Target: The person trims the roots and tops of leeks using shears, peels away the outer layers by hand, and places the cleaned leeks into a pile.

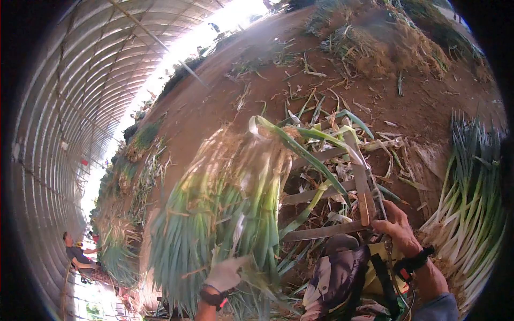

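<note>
A large heap of green onions [214, 214], roots up and green leaves down, lies left of centre. My left hand [224, 275], in a pale glove, is at the leaves on its lower part; blur hides what its fingers hold. On the right, my bare right hand [395, 224] has its fingers around a thin metal rod [379, 198] beside a wooden slatted frame [316, 198]. Loose green leaves [316, 160] hang across the frame. A pile of cleaner onions with white stalks [466, 214] lies at the far right.
Onion heaps with brown roots [385, 48] lie on the soil at the back right, with more onions [120, 246] at the left. Another person [80, 254] sits at the far left. Peeled scraps [391, 142] litter the ground. A curved tunnel wall [59, 134] rises at left.
</note>
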The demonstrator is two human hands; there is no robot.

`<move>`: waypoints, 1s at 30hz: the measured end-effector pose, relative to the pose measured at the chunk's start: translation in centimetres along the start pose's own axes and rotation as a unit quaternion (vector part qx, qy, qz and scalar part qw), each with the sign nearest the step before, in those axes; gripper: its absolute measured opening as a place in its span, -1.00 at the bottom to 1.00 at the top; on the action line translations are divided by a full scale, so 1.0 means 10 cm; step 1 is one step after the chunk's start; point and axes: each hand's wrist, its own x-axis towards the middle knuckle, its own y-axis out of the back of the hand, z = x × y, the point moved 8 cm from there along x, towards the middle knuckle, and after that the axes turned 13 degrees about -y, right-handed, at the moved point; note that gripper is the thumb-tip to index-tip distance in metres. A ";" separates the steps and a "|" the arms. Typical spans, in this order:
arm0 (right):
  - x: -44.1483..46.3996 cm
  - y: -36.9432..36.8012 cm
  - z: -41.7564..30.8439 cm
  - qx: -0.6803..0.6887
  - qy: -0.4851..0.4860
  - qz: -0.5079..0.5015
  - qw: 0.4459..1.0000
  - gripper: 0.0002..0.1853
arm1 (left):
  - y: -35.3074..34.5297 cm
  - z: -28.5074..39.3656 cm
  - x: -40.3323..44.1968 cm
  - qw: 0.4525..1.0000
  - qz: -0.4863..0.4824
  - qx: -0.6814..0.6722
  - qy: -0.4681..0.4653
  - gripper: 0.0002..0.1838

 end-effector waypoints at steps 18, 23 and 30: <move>0.32 0.04 0.05 0.045 -0.063 0.016 0.997 -0.08 | -0.45 -1.47 2.67 0.969 -0.036 0.008 0.244 0.48; 0.31 0.11 0.05 0.057 -0.062 0.021 0.996 -0.09 | -0.55 -1.55 2.81 0.963 -0.042 0.015 0.266 0.50; 0.30 0.04 0.04 0.099 -0.067 0.011 0.993 -0.11 | -0.26 -0.52 2.86 0.980 0.005 0.067 0.190 0.09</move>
